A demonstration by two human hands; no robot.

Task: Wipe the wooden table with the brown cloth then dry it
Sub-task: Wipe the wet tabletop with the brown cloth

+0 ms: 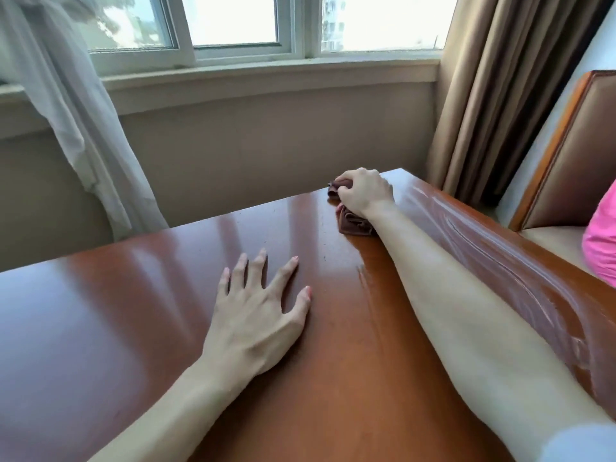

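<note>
The glossy wooden table (133, 311) fills the lower part of the view. My right hand (365, 191) is stretched out to the table's far right corner and grips the bunched brown cloth (353, 223), which lies on the wood under my wrist and pokes out past my fingers. Wet streaks (520, 261) run along the table's right side beside my forearm. My left hand (256, 311) rests flat on the middle of the table with its fingers spread and holds nothing.
A wall with a window sill (266, 78) stands behind the far edge. A sheer white curtain (83, 128) hangs at the left, brown drapes (500, 95) at the right. A padded chair (573, 161) with a pink item (603, 241) sits off the right edge.
</note>
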